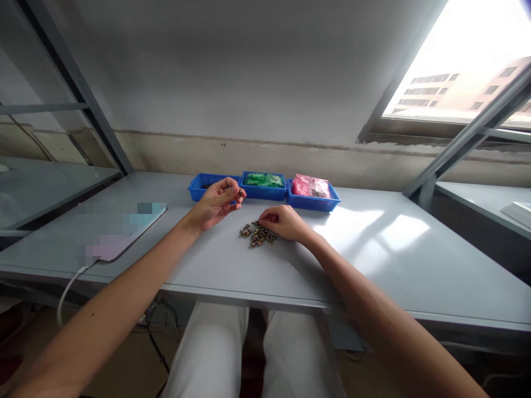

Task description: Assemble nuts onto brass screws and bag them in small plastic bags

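My left hand (218,203) is raised a little over the table, in front of the left blue bin. Its thumb and fingers are closed on a small bronze-coloured screw (239,193); whether more lie in the palm is hidden. On the tabletop sits a loose pile of similar screws (260,236). My right hand (285,222) rests at the pile's upper right edge, thumb and forefinger pinched on a screw (255,223) there.
Three blue bins stand in a row: the left bin (197,193) holds some dark small parts, the middle bin (263,192) green packets (263,179), the right bin (309,203) pink packets (311,186). A flat pad (147,218) with a white cable (68,290) lies left. Grey frame bars rise on both sides.
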The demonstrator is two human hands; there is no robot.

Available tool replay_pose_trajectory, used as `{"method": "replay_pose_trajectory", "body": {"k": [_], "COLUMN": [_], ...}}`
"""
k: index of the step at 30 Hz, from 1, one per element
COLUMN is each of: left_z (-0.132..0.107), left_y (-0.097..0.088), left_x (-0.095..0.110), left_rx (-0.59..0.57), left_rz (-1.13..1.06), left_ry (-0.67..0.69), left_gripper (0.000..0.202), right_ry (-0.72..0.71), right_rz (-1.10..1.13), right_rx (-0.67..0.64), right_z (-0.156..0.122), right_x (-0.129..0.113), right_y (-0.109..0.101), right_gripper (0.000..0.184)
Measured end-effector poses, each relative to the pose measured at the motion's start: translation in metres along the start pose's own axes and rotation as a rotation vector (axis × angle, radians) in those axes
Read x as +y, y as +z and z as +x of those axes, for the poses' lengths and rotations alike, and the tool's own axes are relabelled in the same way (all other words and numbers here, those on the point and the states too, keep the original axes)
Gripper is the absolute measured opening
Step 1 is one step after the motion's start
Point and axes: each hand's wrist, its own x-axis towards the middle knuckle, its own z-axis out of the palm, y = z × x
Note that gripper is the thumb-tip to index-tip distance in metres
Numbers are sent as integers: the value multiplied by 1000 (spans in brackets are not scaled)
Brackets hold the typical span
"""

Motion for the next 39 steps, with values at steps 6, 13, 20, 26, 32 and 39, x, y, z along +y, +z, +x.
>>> {"method": "replay_pose_trajectory", "body": {"k": [6,13,20,26,32,39], "left_z": [23,11,-6,-5,-4,-4], "left_y": [-33,-25,0,-5,-7,-6], "left_x": [3,-8,-18,-21,-21,-21], "left_rx": [392,323,-206,-356,-387,-376], "left_rz": [853,1315,1162,1162,1082,1019], "left_ry": [331,465,393,207,168,153], "left_gripper": [23,7,10,16,16,19], "right_ry": [-3,10,0,76,222,322], "right_rz": [-8,-4,31,274,871,1028], "right_rx": [-11,-35,-9,79,76,156], "right_z": [1,0,0,2,1,2], "right_x": [1,-3,4,7,-7,-1], "right_y": [0,-2,-1,-3,-11,-17], "right_gripper": [13,12,12,13,22,22]}}
